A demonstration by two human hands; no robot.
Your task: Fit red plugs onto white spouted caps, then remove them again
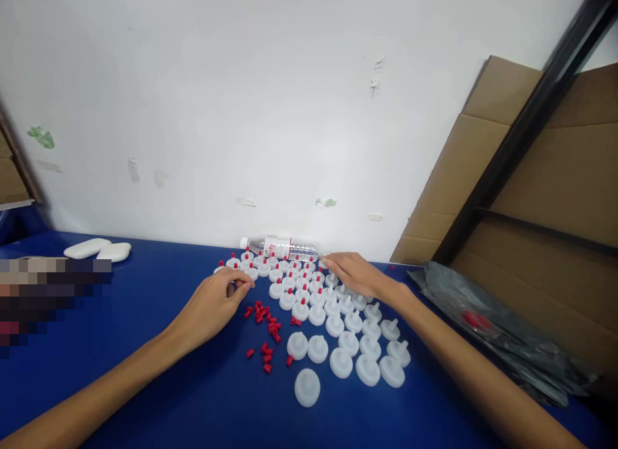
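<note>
My left hand [212, 302] rests low over the blue table, left of the group of white caps. Its fingers are curled, thumb and forefinger close together; anything in them is hidden. My right hand [355, 275] reaches over the back right of the group. Its fingertips are together at a white cap [322, 264] near the bottle's base, and what they pinch cannot be made out. Many white caps with spouts [341, 363] stand in rows. Those at the back and left bear small red tips [302, 302]. Loose red tips [267, 351] lie in front of the left fingers.
A clear plastic bottle [277, 248] lies along the wall behind the caps. White rounded objects [87, 248] sit at the table's far left. On the right are a grey plastic bag [497, 333] and cardboard [468, 159] behind a dark metal post [512, 134].
</note>
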